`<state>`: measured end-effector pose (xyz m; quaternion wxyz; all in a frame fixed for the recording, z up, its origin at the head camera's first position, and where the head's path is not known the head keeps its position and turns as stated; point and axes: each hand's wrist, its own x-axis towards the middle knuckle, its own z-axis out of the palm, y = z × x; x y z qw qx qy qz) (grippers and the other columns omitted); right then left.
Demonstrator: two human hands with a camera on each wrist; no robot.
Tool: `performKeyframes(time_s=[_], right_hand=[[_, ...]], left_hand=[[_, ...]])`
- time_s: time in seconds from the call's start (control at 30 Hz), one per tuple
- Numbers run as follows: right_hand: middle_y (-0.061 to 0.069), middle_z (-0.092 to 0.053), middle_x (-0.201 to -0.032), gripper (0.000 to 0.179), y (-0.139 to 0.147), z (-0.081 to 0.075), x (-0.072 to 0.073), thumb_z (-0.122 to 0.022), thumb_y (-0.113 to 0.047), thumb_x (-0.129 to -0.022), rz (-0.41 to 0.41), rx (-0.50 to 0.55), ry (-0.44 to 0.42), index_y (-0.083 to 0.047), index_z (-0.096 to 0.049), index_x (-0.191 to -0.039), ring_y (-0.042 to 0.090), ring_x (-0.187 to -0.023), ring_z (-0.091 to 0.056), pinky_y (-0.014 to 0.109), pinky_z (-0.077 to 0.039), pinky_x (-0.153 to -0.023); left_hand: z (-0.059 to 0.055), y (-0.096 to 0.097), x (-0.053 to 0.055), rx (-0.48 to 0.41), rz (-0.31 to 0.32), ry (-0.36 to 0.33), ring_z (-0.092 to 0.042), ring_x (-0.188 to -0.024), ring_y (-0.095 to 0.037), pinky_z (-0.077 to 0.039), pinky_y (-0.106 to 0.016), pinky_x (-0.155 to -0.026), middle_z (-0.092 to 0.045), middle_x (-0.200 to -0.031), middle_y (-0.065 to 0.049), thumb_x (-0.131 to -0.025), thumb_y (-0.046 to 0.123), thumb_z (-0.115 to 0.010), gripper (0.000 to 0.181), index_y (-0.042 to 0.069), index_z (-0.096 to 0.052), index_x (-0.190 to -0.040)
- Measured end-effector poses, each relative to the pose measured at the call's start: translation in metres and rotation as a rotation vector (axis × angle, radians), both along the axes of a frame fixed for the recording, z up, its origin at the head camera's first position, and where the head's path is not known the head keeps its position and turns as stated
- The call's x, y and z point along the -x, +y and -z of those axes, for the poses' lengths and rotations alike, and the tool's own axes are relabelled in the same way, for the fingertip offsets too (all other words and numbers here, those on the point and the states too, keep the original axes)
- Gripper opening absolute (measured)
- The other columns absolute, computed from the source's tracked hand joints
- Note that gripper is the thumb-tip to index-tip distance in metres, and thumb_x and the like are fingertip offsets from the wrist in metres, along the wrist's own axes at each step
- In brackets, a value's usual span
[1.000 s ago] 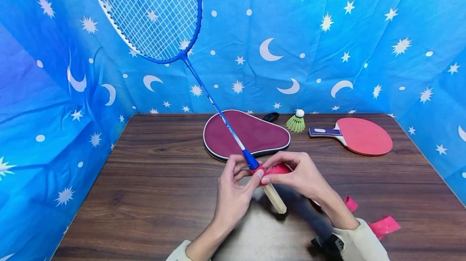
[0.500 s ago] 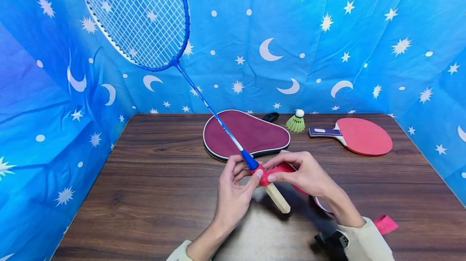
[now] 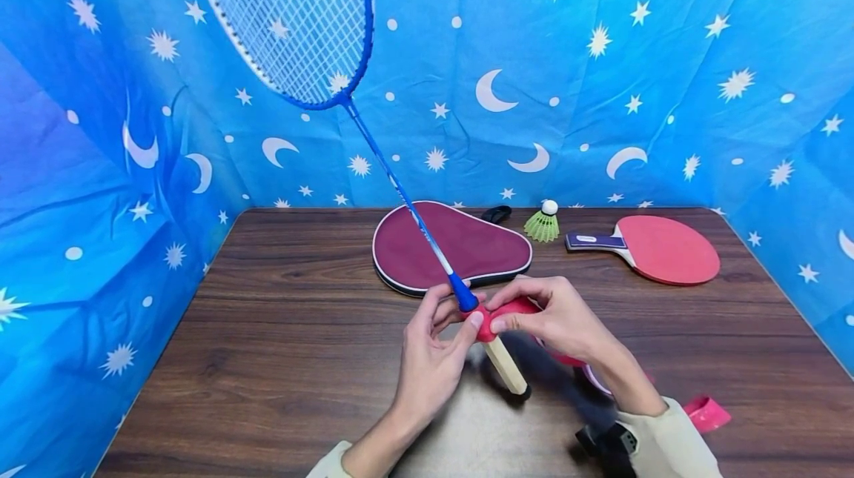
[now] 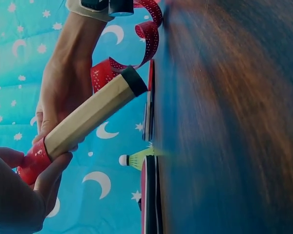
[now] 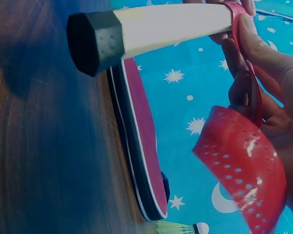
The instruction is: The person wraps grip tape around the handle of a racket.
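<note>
A blue badminton racket slants up to the left in the head view, its strung head cut off by the top edge. My left hand holds it at the top of the handle, thumb pressing on red perforated grip tape wound there. My right hand pinches the tape's loose length just beside the handle. Below the wrap the bare wooden handle shows, ending in a black butt cap. From the right fingers, the tape strip hangs and curls.
Behind the hands lie a maroon paddle case, a yellow-green shuttlecock and a red table tennis paddle on the wooden table. A curl of tape shows near the right sleeve. A patterned blue cloth stands behind.
The racket's head has swung left and then back right. My right hand has drawn slightly away to the right with the tape. My left hand has hardly moved.
</note>
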<state>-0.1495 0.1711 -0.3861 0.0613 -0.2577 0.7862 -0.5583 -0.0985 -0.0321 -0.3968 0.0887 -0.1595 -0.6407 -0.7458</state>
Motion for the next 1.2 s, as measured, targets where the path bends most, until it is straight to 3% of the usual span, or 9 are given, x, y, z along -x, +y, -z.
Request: performKeyframes(time_s=[0.13, 0.3, 0.43, 0.6, 0.87, 1.07, 1.2], right_hand=[[-0.001, -0.072, -0.099, 0.019, 0.0, 0.0, -0.001, -0.078, -0.015, -0.085, 0.0, -0.013, 0.003, -0.022, -0.075, -0.102, 0.022, -0.092, -0.062, 0.031, -0.054, -0.07], [-0.001, -0.072, -0.095, 0.019, -0.001, 0.001, -0.001, -0.077, -0.016, -0.086, 0.009, -0.024, 0.002, -0.023, -0.075, -0.103, 0.022, -0.086, -0.061, 0.031, -0.053, -0.068], [-0.001, -0.071, -0.093, 0.019, -0.001, 0.002, -0.001, -0.077, -0.015, -0.086, 0.015, -0.025, 0.016, -0.023, -0.076, -0.103, 0.022, -0.08, -0.059, 0.03, -0.051, -0.063], [0.0, -0.072, -0.091, 0.018, -0.002, 0.002, -0.001, -0.077, -0.012, -0.085, -0.005, 0.011, 0.016, -0.02, -0.076, -0.102, 0.022, -0.083, -0.061, 0.031, -0.053, -0.066], [0.0, -0.072, -0.091, 0.017, -0.004, 0.002, -0.002, -0.079, -0.012, -0.083, -0.006, 0.031, 0.002, -0.018, -0.076, -0.099, 0.022, -0.084, -0.063, 0.031, -0.054, -0.067], [-0.001, -0.07, -0.09, 0.016, 0.0, 0.002, -0.002, -0.082, -0.02, -0.081, 0.058, -0.044, -0.009, -0.019, -0.075, -0.096, 0.024, -0.078, -0.059, 0.031, -0.052, -0.061], [0.0, -0.069, -0.09, 0.016, 0.002, 0.001, -0.001, -0.082, -0.019, -0.081, 0.045, -0.053, 0.011, -0.02, -0.075, -0.095, 0.024, -0.077, -0.058, 0.031, -0.051, -0.061]], left_hand=[[0.0, 0.001, -0.001, 0.047, -0.016, 0.023, -0.06, -0.112, -0.022, -0.058, -0.032, -0.06, -0.068, -0.118, -0.006, -0.096, 0.014, -0.065, 0.03, 0.018, -0.056, -0.125], [-0.002, 0.002, -0.002, 0.009, -0.01, 0.006, -0.057, -0.116, -0.026, -0.059, -0.037, -0.069, -0.067, -0.121, -0.009, -0.097, 0.009, -0.062, 0.033, 0.015, -0.053, -0.129], [-0.012, 0.002, -0.006, -0.012, 0.0, -0.044, -0.056, -0.112, -0.03, -0.059, -0.037, -0.07, -0.066, -0.122, -0.007, -0.094, 0.001, -0.063, 0.036, 0.009, -0.052, -0.128], [-0.022, 0.002, -0.01, -0.01, 0.013, -0.073, -0.057, -0.107, -0.029, -0.059, -0.039, -0.07, -0.066, -0.121, -0.005, -0.091, -0.001, -0.067, 0.037, 0.006, -0.052, -0.125], [-0.001, 0.003, -0.001, -0.013, -0.001, -0.057, -0.058, -0.107, -0.027, -0.059, -0.038, -0.068, -0.067, -0.12, -0.007, -0.09, 0.005, -0.07, 0.037, 0.011, -0.054, -0.124], [0.002, 0.003, 0.0, -0.019, 0.005, -0.054, -0.061, -0.102, -0.027, -0.059, -0.037, -0.067, -0.062, -0.11, -0.011, -0.09, 0.009, -0.072, 0.04, 0.014, -0.056, -0.127], [0.001, 0.003, -0.001, -0.012, 0.011, -0.056, -0.061, -0.101, -0.026, -0.059, -0.032, -0.066, -0.06, -0.107, -0.011, -0.09, 0.01, -0.072, 0.041, 0.016, -0.056, -0.128]])
